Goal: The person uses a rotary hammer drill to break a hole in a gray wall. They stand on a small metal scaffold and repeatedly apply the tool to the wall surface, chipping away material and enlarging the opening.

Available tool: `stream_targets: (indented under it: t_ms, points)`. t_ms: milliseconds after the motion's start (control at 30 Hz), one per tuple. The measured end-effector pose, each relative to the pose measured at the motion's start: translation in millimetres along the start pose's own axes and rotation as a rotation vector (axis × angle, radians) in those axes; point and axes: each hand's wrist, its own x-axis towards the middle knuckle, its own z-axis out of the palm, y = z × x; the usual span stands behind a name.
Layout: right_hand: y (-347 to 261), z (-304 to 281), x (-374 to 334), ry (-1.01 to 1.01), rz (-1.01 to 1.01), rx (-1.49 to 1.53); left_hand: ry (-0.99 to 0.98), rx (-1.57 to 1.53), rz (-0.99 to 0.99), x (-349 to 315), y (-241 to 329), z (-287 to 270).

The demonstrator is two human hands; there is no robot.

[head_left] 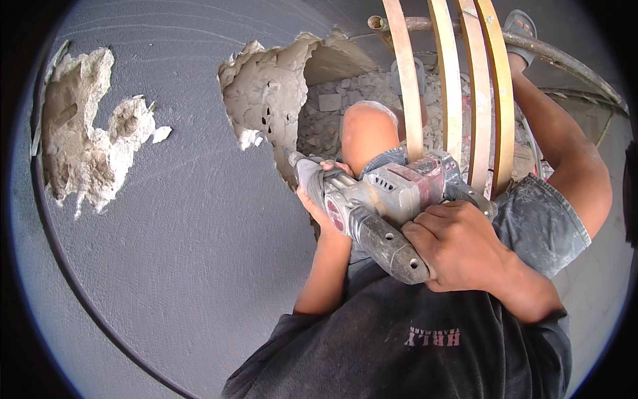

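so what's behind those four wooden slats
Between the wooden slats, rubble shows, with a pole crossing higher up. Whatever lies directly behind each slat is covered.

The lettering point(433, 337) I can make out is at five o'clock, on the chest of my black shirt point(385, 366): pale and reddish, a larger line with a smaller one beside it. On the power tool point(392, 193) I hold, the round red badge point(335, 213) near the centre and the worn reddish panel point(425, 181) at three o'clock show nothing legible.
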Motion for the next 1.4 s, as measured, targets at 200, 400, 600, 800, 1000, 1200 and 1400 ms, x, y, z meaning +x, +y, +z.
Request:
stream_targets:
  t_ms: [200,400,600,800,1000,1200,1400]
  points:
    - [6,-2,1,0.038,-0.005,0.033,-0.075,-0.087,-0.028,0,3,3]
    - [30,-4,21,0.071,-0.042,0.025,-0.053,0.02,-0.049,22,4,-13]
    - [22,2,34,-0.023,-0.003,-0.006,0.025,-0.001,-0.022,32,11,-16]
    - [27,1,42,0.048,-0.013,0.004,-0.024,-0.007,-0.022,36,11,-17]
    - [25,-3,41,-0.014,0.056,-0.035,-0.059,0.028,-0.074,33,11,-6]
    - [18,-3,44,-0.024,0.066,-0.072,-0.01,0.003,-0.025,38,13,-4]
    - [10,-8,52,-0.109,0.103,-0.109,-0.051,-0.049,-0.011,36,13,-2]
